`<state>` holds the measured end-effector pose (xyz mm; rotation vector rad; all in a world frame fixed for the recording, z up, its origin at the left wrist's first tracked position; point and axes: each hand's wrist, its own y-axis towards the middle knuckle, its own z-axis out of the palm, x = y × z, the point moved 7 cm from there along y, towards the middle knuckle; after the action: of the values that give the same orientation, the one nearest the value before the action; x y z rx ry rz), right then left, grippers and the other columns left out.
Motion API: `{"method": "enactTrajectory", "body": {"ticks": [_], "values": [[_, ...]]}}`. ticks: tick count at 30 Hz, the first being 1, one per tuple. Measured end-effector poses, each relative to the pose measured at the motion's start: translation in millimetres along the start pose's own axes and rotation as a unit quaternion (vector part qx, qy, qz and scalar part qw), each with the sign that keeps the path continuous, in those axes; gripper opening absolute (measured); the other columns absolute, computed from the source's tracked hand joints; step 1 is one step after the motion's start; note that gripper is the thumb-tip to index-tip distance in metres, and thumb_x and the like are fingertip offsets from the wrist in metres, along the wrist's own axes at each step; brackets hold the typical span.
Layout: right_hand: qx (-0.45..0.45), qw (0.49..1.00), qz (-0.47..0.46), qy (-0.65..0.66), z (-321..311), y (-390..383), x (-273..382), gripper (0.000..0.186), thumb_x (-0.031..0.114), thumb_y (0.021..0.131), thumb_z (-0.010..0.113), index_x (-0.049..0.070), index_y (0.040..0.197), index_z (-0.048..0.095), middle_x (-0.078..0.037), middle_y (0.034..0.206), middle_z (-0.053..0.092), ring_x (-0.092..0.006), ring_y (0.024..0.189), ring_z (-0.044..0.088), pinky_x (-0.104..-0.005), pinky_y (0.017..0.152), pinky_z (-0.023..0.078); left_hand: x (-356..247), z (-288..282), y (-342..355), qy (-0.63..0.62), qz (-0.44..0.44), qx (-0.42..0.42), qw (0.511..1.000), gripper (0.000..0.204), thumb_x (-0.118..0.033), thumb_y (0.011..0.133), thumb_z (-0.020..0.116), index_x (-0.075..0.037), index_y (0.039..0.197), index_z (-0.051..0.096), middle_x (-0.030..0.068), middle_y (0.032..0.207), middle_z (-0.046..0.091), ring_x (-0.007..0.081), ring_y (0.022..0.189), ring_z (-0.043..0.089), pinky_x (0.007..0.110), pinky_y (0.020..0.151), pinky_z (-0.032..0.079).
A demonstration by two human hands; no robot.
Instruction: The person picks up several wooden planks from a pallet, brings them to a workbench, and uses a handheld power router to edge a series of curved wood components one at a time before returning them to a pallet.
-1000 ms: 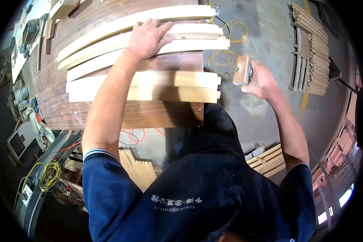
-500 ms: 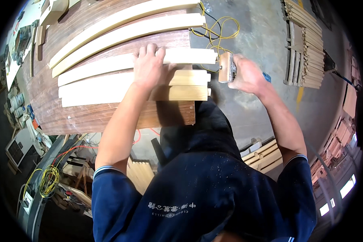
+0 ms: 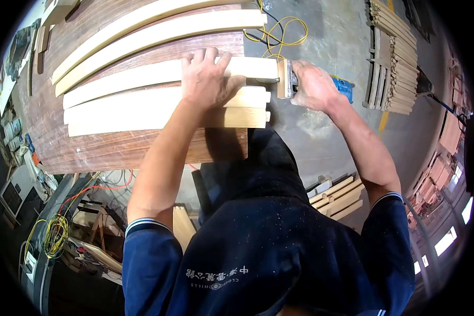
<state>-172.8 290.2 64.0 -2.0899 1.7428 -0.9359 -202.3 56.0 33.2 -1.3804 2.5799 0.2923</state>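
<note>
A pale, curved wooden rail [image 3: 137,79] lies on the brown tabletop, its right end jutting past the edge. My left hand [image 3: 208,79] holds it from above, fingers over its far edge and thumb toward its near side. In my right hand [image 3: 316,84] is a hand-held router [image 3: 285,79] with a wooden plate on its face and a small metal bit poking out. The plate is up against the rail's end. A blue part [image 3: 343,88] shows behind my wrist, seemingly the router's body. Closer to me lie two more rails [image 3: 121,116] with tenons on their right ends.
Two curved rails [image 3: 158,42] lie farther back on the brown table [image 3: 168,150]. Yellow and black cables [image 3: 279,34] hang past its right edge. Stacked slats [image 3: 395,63] stand on the floor at right, and more wood pieces [image 3: 339,197] lie beside my body.
My right hand has brought the router left, from a small gap up to the rail's end. My left hand has spread its fingers and lies slightly farther right along the rail.
</note>
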Motion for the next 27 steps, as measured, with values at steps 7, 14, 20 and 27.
{"method": "enactTrajectory", "body": {"ticks": [7,14,20,27], "values": [[0.019,0.999,0.0,-0.029,2.9,6.2,-2.6,0.057,0.021,0.073,0.083,-0.002,0.12,0.061,-0.025,0.123,0.065,-0.045,0.116,0.065,-0.0502,0.102,0.054,-0.1,0.8,0.4,0.0,0.003,-0.007,1.0,0.08,-0.082,0.095,0.048,-0.012,0.125,0.073,0.0127,0.113,0.066,0.0331,0.107,0.061,0.052,0.096,0.043],[0.025,0.999,0.023,-0.035,3.2,9.5,-3.8,0.069,0.017,0.065,0.086,-0.002,0.126,0.06,-0.025,0.123,0.065,-0.0456,0.116,0.064,-0.0495,0.101,0.056,-1.6,-2.2,3.1,0.002,-0.005,0.013,1.0,0.064,-0.067,0.09,0.067,-0.014,0.125,0.074,0.0107,0.114,0.067,0.0299,0.108,0.061,0.048,0.094,0.045],[0.035,0.998,0.027,-0.036,1.6,13.5,-2.3,0.07,0.017,0.065,0.088,-0.003,0.125,0.06,-0.026,0.124,0.065,-0.0457,0.116,0.065,-0.0496,0.102,0.056,-1.1,-2.4,4.3,0.018,-0.015,0.045,0.999,0.062,-0.069,0.09,0.066,-0.015,0.121,0.074,0.0087,0.113,0.068,0.0279,0.11,0.061,0.047,0.093,0.045],[0.041,0.998,0.031,-0.025,-2.4,25.0,-10.4,0.067,0.017,0.064,0.087,-0.003,0.121,0.061,-0.027,0.116,0.068,-0.0468,0.111,0.066,-0.0493,0.099,0.056,-1.7,-2.1,6.5,0.01,-0.031,0.079,0.996,0.062,-0.07,0.09,0.066,-0.017,0.122,0.073,0.0076,0.112,0.067,0.0273,0.111,0.059,0.046,0.094,0.044]]}}
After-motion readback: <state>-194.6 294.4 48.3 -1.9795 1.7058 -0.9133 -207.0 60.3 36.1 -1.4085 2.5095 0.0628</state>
